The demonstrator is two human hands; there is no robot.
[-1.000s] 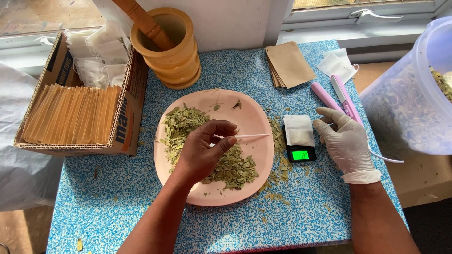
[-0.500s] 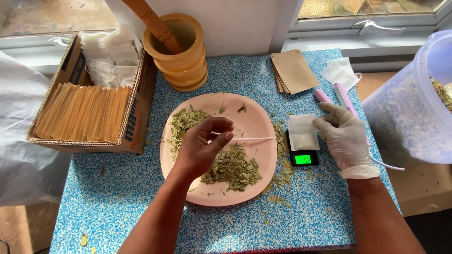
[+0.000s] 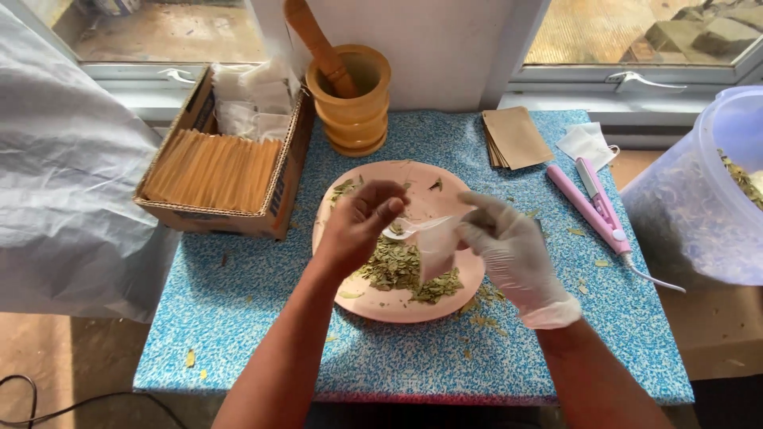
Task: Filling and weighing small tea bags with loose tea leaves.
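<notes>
Small white sachet (image 3: 436,248), held over the pink plate (image 3: 381,306) of dried green leaves (image 3: 397,268): we cannot make out its opening or contents, since our gloved right hand (image 3: 509,253) covers one edge, and the large plastic tub (image 3: 703,187) at right is cut off by the frame. Our right fingers (image 3: 477,230) are pinched shut on the sachet, while our bare left hand (image 3: 359,226) curls its fingers closed around the handle of a white plastic spoon (image 3: 409,229), whose bowl touches the sachet's top.
</notes>
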